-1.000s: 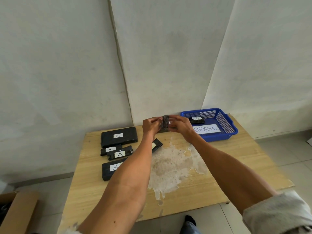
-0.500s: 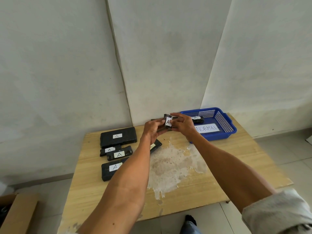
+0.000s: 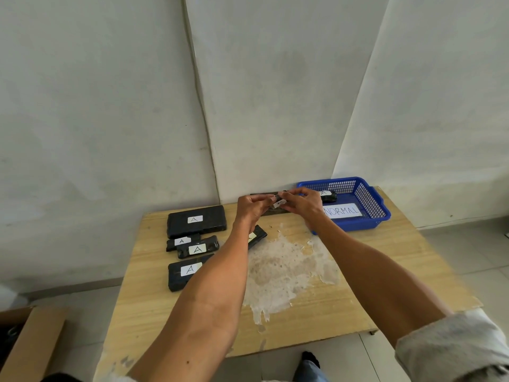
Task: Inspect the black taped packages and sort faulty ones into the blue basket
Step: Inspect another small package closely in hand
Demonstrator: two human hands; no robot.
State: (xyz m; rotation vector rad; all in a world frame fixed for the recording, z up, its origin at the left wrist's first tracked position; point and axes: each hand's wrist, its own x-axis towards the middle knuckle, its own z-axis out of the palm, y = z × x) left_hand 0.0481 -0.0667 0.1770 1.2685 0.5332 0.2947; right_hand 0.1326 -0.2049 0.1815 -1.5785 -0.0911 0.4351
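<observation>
Two-handed fingertip pinch: left hand [image 3: 252, 207], right hand [image 3: 302, 204] hold small package [image 3: 278, 203] near blue basket [image 3: 358, 225]; hold seemingly shallow, slip would drop it; hidden faces risk misjudged fault.

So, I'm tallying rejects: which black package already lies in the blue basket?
The small white-labelled package inside the blue basket, beyond the right hand. The others lie on the table, except one that the left hand and right hand hold.

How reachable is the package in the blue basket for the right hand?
Likely yes: the right hand is beside the blue basket with nothing between it and the basket package, but it grips a small package.
</observation>
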